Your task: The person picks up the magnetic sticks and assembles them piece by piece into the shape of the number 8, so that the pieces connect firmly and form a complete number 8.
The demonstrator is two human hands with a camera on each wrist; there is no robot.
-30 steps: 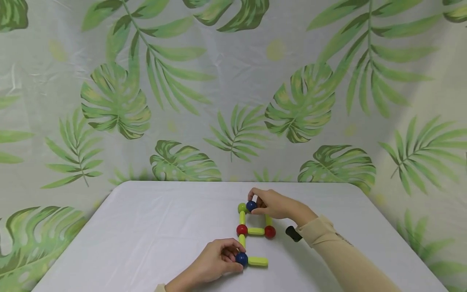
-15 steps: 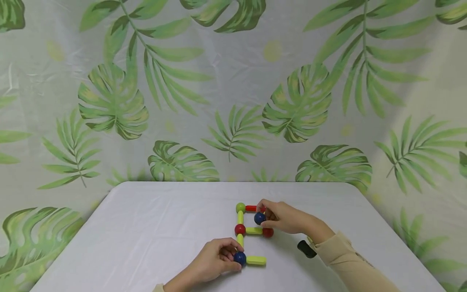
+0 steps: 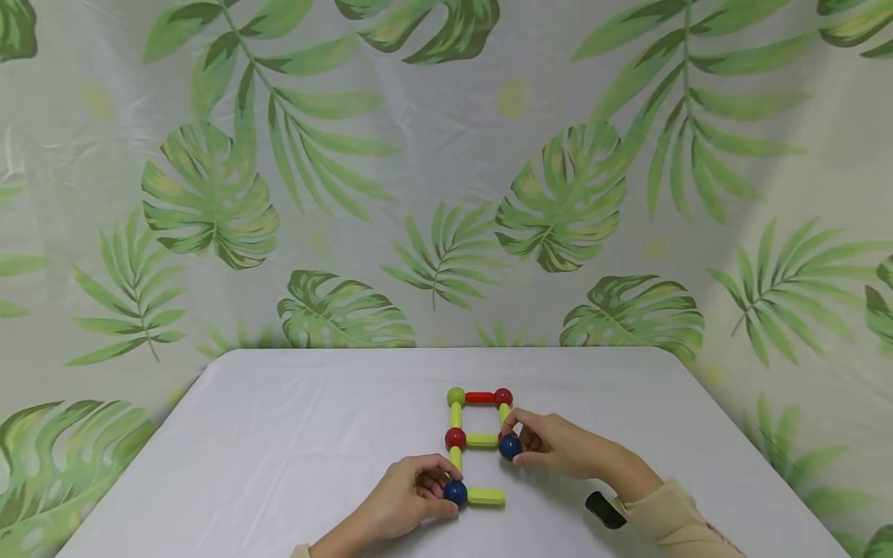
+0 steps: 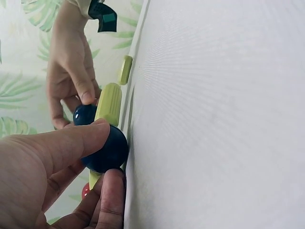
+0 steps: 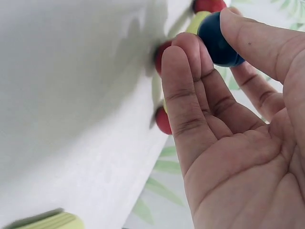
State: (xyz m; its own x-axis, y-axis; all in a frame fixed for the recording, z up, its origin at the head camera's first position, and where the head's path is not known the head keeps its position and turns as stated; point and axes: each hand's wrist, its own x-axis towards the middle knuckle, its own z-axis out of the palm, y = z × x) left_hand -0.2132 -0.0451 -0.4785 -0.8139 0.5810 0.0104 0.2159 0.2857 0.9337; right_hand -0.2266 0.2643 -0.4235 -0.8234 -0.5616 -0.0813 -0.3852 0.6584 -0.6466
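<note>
My left hand [image 3: 408,496] pinches a blue ball [image 3: 456,493] at the near corner of a ball-and-stick figure lying on the table. A yellow-green stick [image 3: 486,496] points right from that ball, its other end free. Between thumb and fingers, my right hand [image 3: 561,446] holds a second blue ball [image 3: 510,446]. In the head view this ball overlaps a red ball at the figure's right side, mostly hidden behind it. Seen from the right wrist, the blue ball [image 5: 220,40] is raised off the white surface.
The figure's far side has a green ball [image 3: 456,397], a red stick [image 3: 480,397] and a red ball [image 3: 503,397]. Another red ball [image 3: 455,439] joins yellow-green sticks on its left. A leaf-patterned sheet [image 3: 446,178] hangs behind the white table [image 3: 314,418].
My right hand has come from the figure's far side toward the near side with its blue ball, uncovering the red stick and far red ball. My left hand keeps its hold.
</note>
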